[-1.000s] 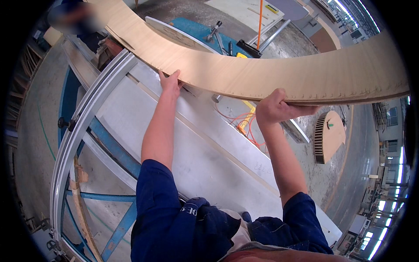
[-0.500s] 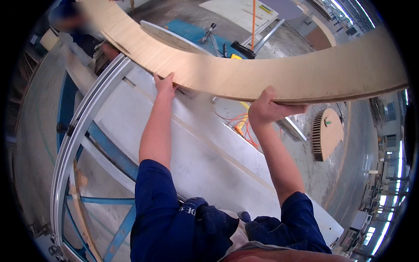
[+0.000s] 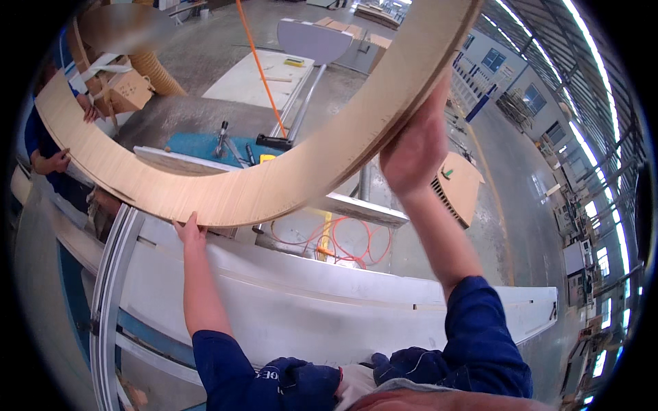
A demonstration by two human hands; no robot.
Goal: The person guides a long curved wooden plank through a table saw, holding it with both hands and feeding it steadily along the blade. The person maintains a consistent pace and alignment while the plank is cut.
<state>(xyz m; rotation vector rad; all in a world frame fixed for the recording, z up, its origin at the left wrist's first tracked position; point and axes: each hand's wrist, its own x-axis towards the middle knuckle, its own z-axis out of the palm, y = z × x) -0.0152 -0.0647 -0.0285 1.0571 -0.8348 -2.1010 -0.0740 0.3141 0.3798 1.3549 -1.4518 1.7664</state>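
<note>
You wear this camera on your head, the left one of two, and it looks down and out in front of you. Your blue sleeves point(image 3: 488, 339) are very close, at the bottom edge. Your left hand point(image 3: 191, 231) and right hand point(image 3: 419, 147) are a little farther off — the right one looks bigger. You see the white table point(image 3: 322, 316) from above. The lens is very wide — it bends long edges, makes the view round, and even takes in the far roof point(image 3: 622, 65) at the top right.
</note>
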